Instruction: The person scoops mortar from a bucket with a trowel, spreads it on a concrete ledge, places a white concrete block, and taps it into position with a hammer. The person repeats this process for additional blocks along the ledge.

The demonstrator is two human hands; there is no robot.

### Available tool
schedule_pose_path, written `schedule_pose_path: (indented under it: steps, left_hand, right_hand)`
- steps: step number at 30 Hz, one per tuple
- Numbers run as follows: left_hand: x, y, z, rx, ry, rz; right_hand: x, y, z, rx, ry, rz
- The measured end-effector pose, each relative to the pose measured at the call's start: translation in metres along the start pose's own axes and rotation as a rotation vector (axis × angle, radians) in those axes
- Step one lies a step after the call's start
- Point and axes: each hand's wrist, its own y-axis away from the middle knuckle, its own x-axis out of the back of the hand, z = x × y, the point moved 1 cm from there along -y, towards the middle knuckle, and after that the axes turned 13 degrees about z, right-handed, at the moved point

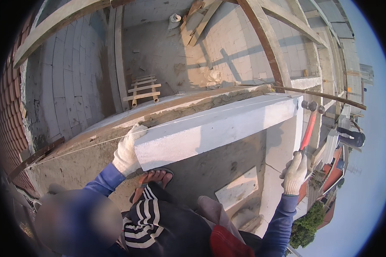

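A long white building block lies along the top of a wall, over a rough mortar bed. My left hand, in a white knitted glove, grips its left end. In my gloved right hand is a mallet with a red handle, my fingers closed round the lower part of it. The mallet's grey head is raised just beyond the block's right end and looks apart from it. A thin white string runs taut along the block's far upper edge.
Below on the far side are a small wooden ladder, leaning planks and a white sack. Timber beams cross above. A pale board lies near my sandalled foot. Another person bends at far right.
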Motion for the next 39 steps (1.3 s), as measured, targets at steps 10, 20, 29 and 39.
schedule_pose_path:
  steps: [10, 20, 29, 39]
  left_hand:
    - [0.000, -0.011, -0.003, 0.044, 0.009, -0.091]
    - [0.000, 0.014, 0.042, 0.206, -0.485, 0.080]
    - [-0.005, 0.026, 0.016, 0.106, -0.638, 0.318]
    - [-0.004, 0.070, 0.011, 0.218, -0.630, 0.317]
  right_hand:
    - [-0.026, 0.024, 0.010, -0.044, 0.058, -0.002]
    - [-0.022, 0.047, 0.024, 0.024, 0.152, -0.056]
    - [0.001, 0.084, 0.021, 0.234, 0.103, -0.105]
    - [0.009, 0.148, 0.041, 0.517, 0.047, -0.593]
